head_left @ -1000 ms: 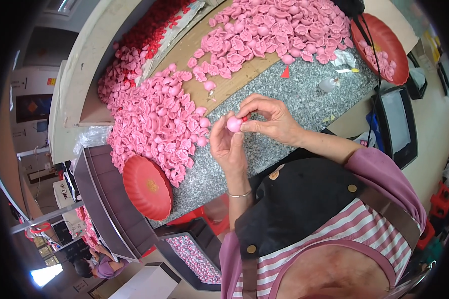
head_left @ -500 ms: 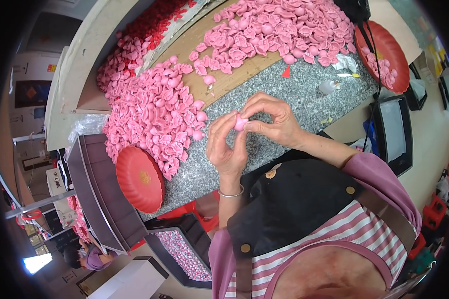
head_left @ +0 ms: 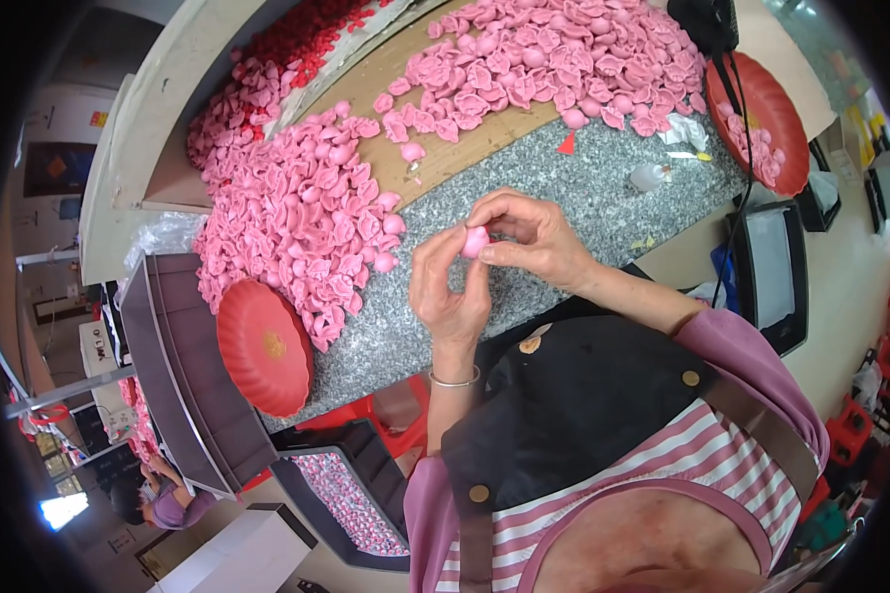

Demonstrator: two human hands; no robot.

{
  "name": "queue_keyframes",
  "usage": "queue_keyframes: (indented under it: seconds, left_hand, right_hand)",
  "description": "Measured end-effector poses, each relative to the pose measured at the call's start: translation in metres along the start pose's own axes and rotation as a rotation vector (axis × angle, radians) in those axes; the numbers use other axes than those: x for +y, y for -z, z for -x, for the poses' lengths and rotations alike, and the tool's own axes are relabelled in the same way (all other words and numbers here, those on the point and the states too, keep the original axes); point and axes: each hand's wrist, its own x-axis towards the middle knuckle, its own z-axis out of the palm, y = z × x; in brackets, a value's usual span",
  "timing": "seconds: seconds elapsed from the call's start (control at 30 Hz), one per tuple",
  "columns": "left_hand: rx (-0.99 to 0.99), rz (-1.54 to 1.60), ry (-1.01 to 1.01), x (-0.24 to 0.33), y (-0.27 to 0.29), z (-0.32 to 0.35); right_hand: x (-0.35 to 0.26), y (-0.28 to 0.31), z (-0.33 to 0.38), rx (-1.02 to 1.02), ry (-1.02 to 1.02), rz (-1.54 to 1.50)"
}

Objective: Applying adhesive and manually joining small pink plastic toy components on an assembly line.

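Observation:
Between both hands, above the grey speckled tabletop (head_left: 366, 336), is a small pink ball-like piece (head_left: 476, 242). My left hand (head_left: 449, 282) pinches it from the left with fingertips and thumb. From the right, my right hand (head_left: 534, 242) grips the same piece, thumb below and curled forefinger above. A large heap of pink petal-shaped pieces (head_left: 287, 217), with round pink balls among them, lies left of my hands. Another heap of the same pink pieces (head_left: 554, 59) spreads along a wooden board (head_left: 445, 163) at the far side.
A red scalloped dish (head_left: 265, 346) stands at the left edge; another red dish (head_left: 786, 119) holds some pink pieces at the right. A small translucent bottle (head_left: 649, 177) and white crumpled paper (head_left: 686, 128) lie toward the right. A black crate (head_left: 351, 494) with small pink-and-white pieces stands below left.
My right forefinger has shifted slightly on the pink piece. Both hands still hold it in about the same place, and the whole view has moved a little.

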Motion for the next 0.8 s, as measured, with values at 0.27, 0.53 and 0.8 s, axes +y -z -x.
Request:
queue_keyframes:
  seconds: [0.27,0.53,0.8]
  left_hand:
    - [0.057,0.001,-0.054,0.0,-0.002,0.006]
    - [0.056,-0.088,-0.098,-0.005,-0.001,0.009]
    - [0.11,0.693,0.469,-0.023,0.011,0.019]
  right_hand:
    - [-0.001,0.0,-0.002,-0.04,-0.055,-0.034]
    - [0.005,0.005,-0.005,-0.096,-0.02,0.019]
    - [-0.005,0.009,0.022,0.055,0.332,0.681]
